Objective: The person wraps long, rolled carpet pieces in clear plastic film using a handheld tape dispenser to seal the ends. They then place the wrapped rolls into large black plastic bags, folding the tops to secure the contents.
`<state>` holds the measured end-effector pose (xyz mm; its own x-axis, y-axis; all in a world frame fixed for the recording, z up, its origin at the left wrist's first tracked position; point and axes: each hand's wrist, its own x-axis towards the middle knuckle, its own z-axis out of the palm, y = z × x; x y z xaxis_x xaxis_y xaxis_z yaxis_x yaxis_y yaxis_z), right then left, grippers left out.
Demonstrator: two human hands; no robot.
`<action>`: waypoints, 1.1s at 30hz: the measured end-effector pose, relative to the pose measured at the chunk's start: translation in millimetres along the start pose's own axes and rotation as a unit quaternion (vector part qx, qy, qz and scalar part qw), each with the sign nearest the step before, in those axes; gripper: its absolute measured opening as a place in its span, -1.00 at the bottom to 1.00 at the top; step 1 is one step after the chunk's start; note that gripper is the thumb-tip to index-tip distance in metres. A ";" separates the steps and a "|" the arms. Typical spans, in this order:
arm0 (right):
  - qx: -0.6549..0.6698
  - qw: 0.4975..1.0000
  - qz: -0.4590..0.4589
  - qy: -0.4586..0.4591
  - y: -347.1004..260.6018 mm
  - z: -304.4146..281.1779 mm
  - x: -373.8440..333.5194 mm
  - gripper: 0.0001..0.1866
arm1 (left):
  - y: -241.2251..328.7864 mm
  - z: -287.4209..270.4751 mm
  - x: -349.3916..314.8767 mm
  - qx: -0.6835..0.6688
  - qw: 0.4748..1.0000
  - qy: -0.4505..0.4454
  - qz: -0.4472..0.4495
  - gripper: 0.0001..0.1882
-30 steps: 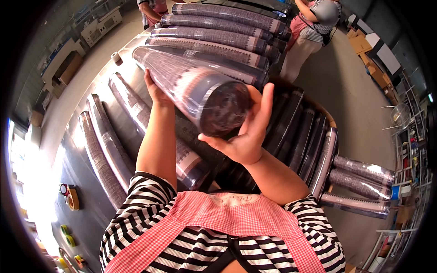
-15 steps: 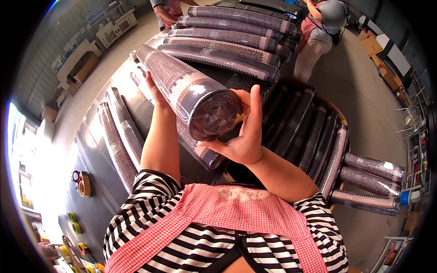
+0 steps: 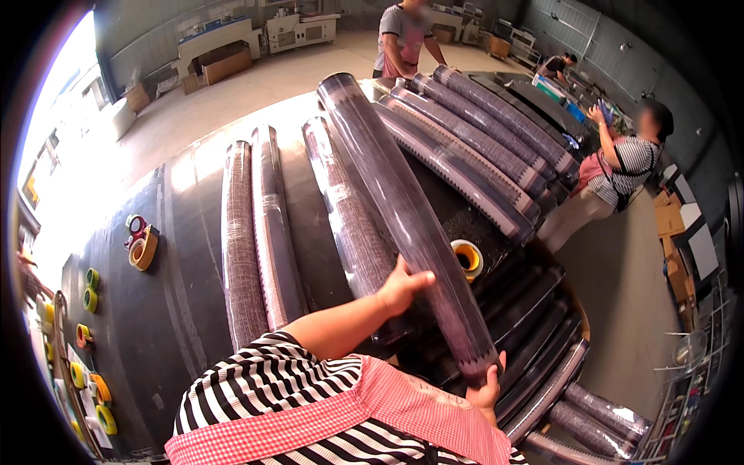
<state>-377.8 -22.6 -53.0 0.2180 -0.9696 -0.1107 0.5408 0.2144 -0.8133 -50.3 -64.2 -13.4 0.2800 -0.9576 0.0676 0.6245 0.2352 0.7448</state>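
A long rolled mat (image 3: 399, 205) wrapped in clear plastic, dark purple-grey, lies slantwise across my view, its far end up over the table. My left hand (image 3: 403, 291) grips its side around the lower middle, thumb across the top. At its near end, my right hand (image 3: 487, 389) has its fingers bent around the edge; part of that hand is hidden. Another wrapped roll (image 3: 349, 209) rests on the dark table (image 3: 178, 325) just left of it. Close to the held roll's right side is a roll of tape (image 3: 467, 260) with a yellow-orange inside.
Two wrapped rolls (image 3: 242, 248) lie further left. Several more rolls (image 3: 465, 167) are stacked at the far right, and a carton (image 3: 587, 329) of dark rolls stands near right. A tape dispenser (image 3: 142, 249) and several tape rolls (image 3: 91, 300) sit leftward. A co-worker (image 3: 620, 167) stands right, another (image 3: 403, 43) behind.
The held roll has swung from end-up toward me to lying slantwise away from me. My left hand is now on its lower middle, my right hand lower at its near end. My view has turned left.
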 end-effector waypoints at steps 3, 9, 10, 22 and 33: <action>0.070 0.997 0.031 0.017 0.5 -50.2 -2.5 -0.22 | 15.3 19.4 -19.4 -0.067 0.979 -0.141 -0.127 0.04; 0.051 0.965 0.174 0.191 31.4 -228.0 3.1 -0.27 | -4.4 55.5 -42.2 0.130 0.951 -0.274 -0.062 -0.49; 0.019 0.964 0.169 0.203 24.7 -219.4 0.4 -0.28 | -7.0 67.4 -54.0 0.168 0.946 -0.275 -0.037 -0.53; -0.049 0.966 0.123 0.224 -7.5 -240.2 -23.4 -0.28 | -44.6 95.0 -78.2 0.231 0.887 -0.396 -0.063 -0.59; 0.047 0.989 0.136 -0.036 -41.3 -120.9 -35.6 -0.07 | 35.4 -8.4 27.9 -0.021 0.956 -0.203 -0.209 -0.15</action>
<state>-506.1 -11.1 -84.5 0.4216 -0.8644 -0.2741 0.5264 0.4794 -0.7022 -14.2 -81.2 9.4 -0.3017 -0.9530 0.0286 0.6504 -0.1838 0.7370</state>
